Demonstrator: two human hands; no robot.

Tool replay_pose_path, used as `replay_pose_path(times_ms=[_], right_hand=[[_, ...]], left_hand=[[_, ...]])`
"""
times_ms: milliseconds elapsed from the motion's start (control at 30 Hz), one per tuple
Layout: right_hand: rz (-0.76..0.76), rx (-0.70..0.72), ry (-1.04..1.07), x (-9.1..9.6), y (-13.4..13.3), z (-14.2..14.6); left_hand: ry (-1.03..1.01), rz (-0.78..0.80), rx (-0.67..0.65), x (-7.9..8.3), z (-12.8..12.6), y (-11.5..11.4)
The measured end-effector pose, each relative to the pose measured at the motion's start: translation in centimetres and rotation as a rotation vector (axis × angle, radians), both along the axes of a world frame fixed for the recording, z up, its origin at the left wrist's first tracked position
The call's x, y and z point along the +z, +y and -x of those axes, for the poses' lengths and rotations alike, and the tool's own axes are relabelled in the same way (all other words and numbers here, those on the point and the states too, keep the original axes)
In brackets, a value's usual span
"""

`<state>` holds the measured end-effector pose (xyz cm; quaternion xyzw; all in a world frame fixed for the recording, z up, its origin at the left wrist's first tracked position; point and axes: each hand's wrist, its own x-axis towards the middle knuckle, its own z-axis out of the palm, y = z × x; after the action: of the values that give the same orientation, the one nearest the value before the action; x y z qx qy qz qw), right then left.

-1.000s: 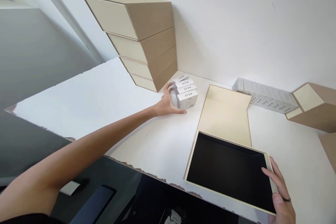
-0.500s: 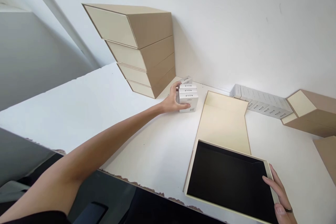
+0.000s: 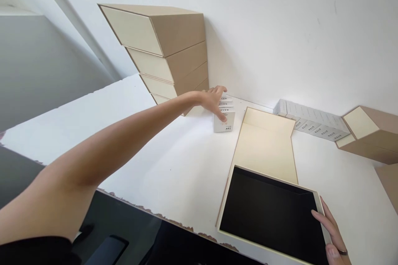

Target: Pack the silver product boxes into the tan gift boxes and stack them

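Observation:
My left hand (image 3: 214, 101) reaches over a short row of small white boxes (image 3: 224, 126) on the table. Its thumb rests against the front box's face, and the fingers stretch round the row's back end, so the hand spans it from front to back. The palm hides part of the row. At the lower right, my right hand (image 3: 334, 232) grips the right wall of an open cream box (image 3: 320, 203) with a black inside, thumb over the rim. That box's lid (image 3: 267, 140) lies folded back flat on the table, just right of the white boxes.
A tall stack of tan and cream boxes (image 3: 183, 33) stands at the back left against the wall. Along the wall to the right runs a row of white boxes (image 3: 314, 120), ending at more tan boxes (image 3: 379, 132). The table's chipped front edge (image 3: 149, 211) crosses below.
My left hand has risen and moved toward the back of the white-box row, its fingers now at the far end. My right hand and the open box have stayed put.

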<state>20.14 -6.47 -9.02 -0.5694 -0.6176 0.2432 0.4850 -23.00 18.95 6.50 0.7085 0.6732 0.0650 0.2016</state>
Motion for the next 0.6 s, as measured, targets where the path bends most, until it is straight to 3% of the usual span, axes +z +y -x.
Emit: replay_pose_path(times_ms=[200,367,600], right_hand=[[-0.019,0.009,-0.018,-0.1,0.1,0.0],[-0.02,0.019,-0.035,-0.1,0.1,0.0],[-0.012,0.004,-0.019,0.2,0.1,0.3]], left_hand=[[0.089,0.036,0.04,1.6,-2.4,1.7],[0.117,0.006,0.057,1.2,-3.8,0.6],[0.153,0.021,-0.03,1.2,-4.1,-0.9]])
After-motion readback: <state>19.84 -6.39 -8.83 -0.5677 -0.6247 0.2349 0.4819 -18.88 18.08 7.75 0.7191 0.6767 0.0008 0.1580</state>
